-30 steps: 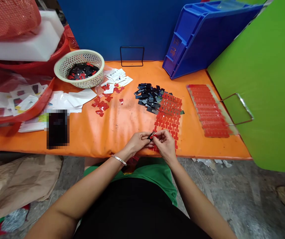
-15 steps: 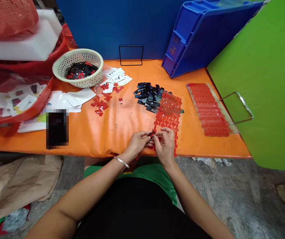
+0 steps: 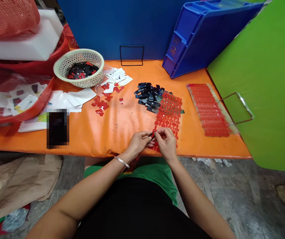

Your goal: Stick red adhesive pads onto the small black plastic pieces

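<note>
My left hand (image 3: 138,143) pinches a small black piece (image 3: 151,135) near the front edge of the orange table. My right hand (image 3: 166,142) meets it from the right, its thumb and forefinger closed on a small red bit (image 3: 153,132) lying on the black piece. Under and behind my hands lies a sheet of red T-shaped stickers (image 3: 168,123). A heap of black pieces (image 3: 148,96) touches the sheet's upper left. Loose red stickers (image 3: 101,104) are scattered farther left.
A cream basket (image 3: 79,83) with black and red pieces stands back left, beside red baskets (image 3: 33,68). Papers (image 3: 80,97) lie in front. Blue crate (image 3: 194,39) leans at the back right; another red sheet (image 3: 209,111) lies right. The orange table (image 3: 122,126) ends before my lap.
My right fingers have closed in on the black piece, where the red bit now shows more clearly. My left hand has hardly moved.
</note>
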A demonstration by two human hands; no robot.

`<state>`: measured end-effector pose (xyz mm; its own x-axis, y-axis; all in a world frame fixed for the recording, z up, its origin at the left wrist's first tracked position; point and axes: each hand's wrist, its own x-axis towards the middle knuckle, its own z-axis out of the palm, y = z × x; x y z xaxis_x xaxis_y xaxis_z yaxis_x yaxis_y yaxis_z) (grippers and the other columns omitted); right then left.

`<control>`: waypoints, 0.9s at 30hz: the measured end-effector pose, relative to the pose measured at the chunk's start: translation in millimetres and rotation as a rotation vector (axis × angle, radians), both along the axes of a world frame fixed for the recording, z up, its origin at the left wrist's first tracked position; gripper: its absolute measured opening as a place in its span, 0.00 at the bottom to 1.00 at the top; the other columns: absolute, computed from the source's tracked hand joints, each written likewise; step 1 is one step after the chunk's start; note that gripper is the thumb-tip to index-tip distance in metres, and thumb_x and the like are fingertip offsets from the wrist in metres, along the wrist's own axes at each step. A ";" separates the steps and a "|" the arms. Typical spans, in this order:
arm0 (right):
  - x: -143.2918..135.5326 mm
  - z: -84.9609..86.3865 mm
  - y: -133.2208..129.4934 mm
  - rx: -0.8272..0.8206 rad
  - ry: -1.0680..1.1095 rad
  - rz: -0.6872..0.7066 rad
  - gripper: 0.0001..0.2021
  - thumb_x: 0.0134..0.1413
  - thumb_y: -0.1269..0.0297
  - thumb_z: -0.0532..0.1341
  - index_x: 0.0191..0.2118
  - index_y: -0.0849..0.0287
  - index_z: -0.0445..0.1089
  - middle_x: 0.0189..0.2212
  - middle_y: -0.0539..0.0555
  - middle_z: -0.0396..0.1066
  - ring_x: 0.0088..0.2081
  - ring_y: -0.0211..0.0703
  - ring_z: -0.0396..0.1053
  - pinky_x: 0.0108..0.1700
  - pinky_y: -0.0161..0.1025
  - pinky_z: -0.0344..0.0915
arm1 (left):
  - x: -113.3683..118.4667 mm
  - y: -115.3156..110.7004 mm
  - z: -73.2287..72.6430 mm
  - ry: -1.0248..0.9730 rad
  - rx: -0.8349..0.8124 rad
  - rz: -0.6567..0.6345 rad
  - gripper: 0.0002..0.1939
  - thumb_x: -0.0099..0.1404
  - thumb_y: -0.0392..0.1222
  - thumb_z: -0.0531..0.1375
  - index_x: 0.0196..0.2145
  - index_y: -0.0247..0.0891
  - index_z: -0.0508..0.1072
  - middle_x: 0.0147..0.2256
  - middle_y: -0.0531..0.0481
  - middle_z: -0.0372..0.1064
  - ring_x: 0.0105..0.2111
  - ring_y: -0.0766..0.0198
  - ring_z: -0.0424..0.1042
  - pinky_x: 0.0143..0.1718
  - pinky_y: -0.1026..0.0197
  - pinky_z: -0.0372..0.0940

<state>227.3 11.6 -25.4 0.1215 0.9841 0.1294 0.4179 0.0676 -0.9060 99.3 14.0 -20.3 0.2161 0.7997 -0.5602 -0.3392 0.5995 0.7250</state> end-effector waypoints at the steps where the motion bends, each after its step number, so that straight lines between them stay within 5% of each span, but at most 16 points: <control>1: 0.3 0.0 0.3 0.005 -0.011 0.000 0.05 0.53 0.64 0.59 0.29 0.57 0.66 0.31 0.52 0.63 0.30 0.39 0.65 0.31 0.37 0.66 | 0.1 0.1 0.1 0.000 0.000 0.000 0.05 0.58 0.28 0.61 0.34 0.28 0.73 0.23 0.49 0.73 0.22 0.68 0.73 0.29 0.65 0.70; 14: -1.4 -3.8 2.1 -0.159 0.155 -0.018 0.08 0.49 0.61 0.61 0.29 0.56 0.62 0.25 0.48 0.66 0.23 0.37 0.68 0.26 0.36 0.66 | -1.6 -2.1 2.8 -0.025 0.007 -0.014 0.08 0.58 0.27 0.60 0.37 0.28 0.74 0.24 0.49 0.73 0.24 0.69 0.74 0.32 0.66 0.70; 20: -1.5 -1.9 6.5 -0.240 0.406 -0.032 0.20 0.41 0.58 0.66 0.38 0.54 0.58 0.24 0.43 0.67 0.20 0.36 0.68 0.23 0.34 0.66 | -2.1 -2.6 2.2 -0.029 0.015 -0.009 0.06 0.58 0.29 0.61 0.35 0.28 0.74 0.25 0.48 0.74 0.24 0.69 0.73 0.31 0.67 0.70; 27: 5.4 -0.5 9.1 -0.424 0.517 0.043 0.16 0.37 0.53 0.69 0.25 0.59 0.68 0.14 0.44 0.63 0.14 0.30 0.56 0.15 0.30 0.53 | -3.8 -4.6 0.0 -0.065 0.056 -0.053 0.11 0.55 0.35 0.64 0.37 0.28 0.75 0.27 0.47 0.74 0.25 0.69 0.73 0.33 0.66 0.70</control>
<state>232.6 20.7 -25.9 0.0231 0.9422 -0.3341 -0.0719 -0.3318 -0.9406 95.4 9.4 -20.3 0.2937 0.8159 -0.4981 -0.3552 0.5769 0.7355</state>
